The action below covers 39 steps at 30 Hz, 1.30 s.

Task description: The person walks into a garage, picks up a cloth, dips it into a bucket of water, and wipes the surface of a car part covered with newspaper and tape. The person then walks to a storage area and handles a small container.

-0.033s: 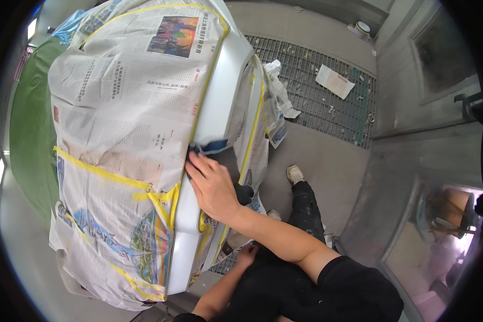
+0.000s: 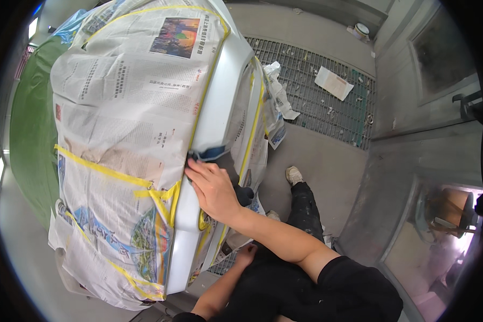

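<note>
A dark cloth (image 2: 228,163) with a blue folded edge lies against the silver-white car bumper (image 2: 220,96). My right hand (image 2: 214,188) presses it onto the painted strip, fingers stretched over its left part and thumb side hidden. Newspaper sheets (image 2: 123,107) cover the car to the left of that hand, fixed with yellow masking tape (image 2: 99,169). Lower down, beside my dark trousers, hangs my left hand (image 2: 247,255); its fingers are mostly hidden, so I cannot make out whether it holds anything.
A floor grating (image 2: 306,59) with scraps and a paper sheet (image 2: 334,83) lies beyond the bumper. Crumpled paper (image 2: 282,99) hangs off the car's side. A small tub (image 2: 361,30) stands by the far wall. Grey panels with a door handle (image 2: 467,102) rise on the right.
My right hand and the cloth's blue edge have slid slightly toward me along the bumper. My left hand stays where it was.
</note>
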{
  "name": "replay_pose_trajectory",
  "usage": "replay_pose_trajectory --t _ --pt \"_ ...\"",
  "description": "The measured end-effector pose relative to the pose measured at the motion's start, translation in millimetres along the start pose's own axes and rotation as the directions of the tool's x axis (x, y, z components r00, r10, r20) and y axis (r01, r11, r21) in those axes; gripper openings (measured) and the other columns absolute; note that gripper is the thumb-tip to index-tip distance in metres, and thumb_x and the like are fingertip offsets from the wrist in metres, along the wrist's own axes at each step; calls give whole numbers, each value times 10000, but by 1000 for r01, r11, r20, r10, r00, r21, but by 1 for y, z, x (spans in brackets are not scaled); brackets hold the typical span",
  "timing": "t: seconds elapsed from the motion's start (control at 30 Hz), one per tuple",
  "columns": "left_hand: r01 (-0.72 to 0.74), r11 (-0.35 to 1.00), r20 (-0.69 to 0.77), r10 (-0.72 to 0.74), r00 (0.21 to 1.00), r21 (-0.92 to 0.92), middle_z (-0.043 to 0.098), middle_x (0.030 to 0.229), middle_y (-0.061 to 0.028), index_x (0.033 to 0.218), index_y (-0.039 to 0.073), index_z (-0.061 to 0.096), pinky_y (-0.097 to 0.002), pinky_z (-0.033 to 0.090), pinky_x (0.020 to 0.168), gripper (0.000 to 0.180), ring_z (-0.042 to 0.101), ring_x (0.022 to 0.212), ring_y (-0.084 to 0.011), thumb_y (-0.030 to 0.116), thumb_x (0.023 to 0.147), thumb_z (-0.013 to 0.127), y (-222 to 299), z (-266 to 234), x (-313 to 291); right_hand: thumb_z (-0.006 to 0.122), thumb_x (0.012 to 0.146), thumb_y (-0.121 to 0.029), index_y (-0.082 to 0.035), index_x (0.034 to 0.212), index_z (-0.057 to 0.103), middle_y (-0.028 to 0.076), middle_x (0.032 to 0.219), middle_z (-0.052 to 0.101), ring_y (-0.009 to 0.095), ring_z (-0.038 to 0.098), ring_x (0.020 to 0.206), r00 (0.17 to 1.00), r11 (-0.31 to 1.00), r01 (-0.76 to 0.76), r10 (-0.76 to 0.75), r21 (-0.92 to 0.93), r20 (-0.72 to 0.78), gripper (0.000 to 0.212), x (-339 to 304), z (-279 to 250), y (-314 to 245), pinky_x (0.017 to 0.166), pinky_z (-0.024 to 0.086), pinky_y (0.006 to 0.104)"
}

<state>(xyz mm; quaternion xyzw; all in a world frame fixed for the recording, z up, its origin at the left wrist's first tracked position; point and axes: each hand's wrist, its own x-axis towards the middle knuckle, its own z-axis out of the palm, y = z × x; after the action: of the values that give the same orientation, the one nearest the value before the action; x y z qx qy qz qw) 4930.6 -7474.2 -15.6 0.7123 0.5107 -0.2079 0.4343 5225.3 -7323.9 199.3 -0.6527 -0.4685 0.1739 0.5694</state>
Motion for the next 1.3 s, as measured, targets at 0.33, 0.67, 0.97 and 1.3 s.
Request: replay_pose_trajectory --t 0.33,0.67,0.97,1.3 --pt "-17 994 54 23 998 -105 760 953 -150 1043 83 749 -408 562 828 306 734 930 -315 357 930 676 -26 7 47 541 985 -93 -42 1115 721 99 917 699 195 625 814 813 782 -396 54 482 580 228 -64 -53 -8 823 506 345" --pt "213 941 123 -186 975 -261 762 865 -103 1069 34 730 -333 565 759 311 746 814 -204 319 961 673 -28 -7 14 501 1048 -242 -30 1477 493 191 1535 471 364 389 1464 977 955 209 -211 209 -15 479 -6 -40 -5 1226 250 515" --pt "247 930 34 -248 968 -271 761 892 -98 1070 24 724 -349 562 788 307 735 846 -196 304 958 663 -17 -13 -21 583 938 -284 -148 1403 606 127 1588 431 386 334 1487 940 873 316 -341 -373 -2 485 48 -34 105 1201 263 562" --pt "168 870 -49 -214 976 -464 759 968 -121 1150 2 689 -327 553 830 335 728 874 -202 294 992 638 105 -32 3 792 819 -241 18 1209 625 226 1162 687 351 685 1037 560 950 -311 149 -41 -815 497 242 -230 263 918 535 452"
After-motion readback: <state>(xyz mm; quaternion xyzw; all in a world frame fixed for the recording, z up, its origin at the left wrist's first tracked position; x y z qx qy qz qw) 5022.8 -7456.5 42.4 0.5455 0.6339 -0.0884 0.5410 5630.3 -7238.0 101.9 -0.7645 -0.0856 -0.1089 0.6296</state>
